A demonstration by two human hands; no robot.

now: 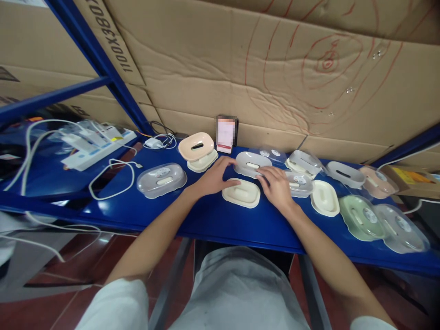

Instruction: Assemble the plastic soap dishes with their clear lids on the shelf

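Cream soap dish [241, 193] lies between left hand [213, 178] and right hand [276, 185], fingers loosely touching.

Glossy cream plastic tray [241, 193]

We note a cream oval soap-dish base [241, 193] lying flat on the blue shelf [220, 220], open side up, with a shallow raised oval in its middle. Its left rim is touched by the left hand [213, 176]; its right end sits just beside the right hand [277, 185]. Directly behind it lies a grey translucent oval lid [251, 164], dome up, with a slot in its top; the fingertips of both hands rest on its near edge.
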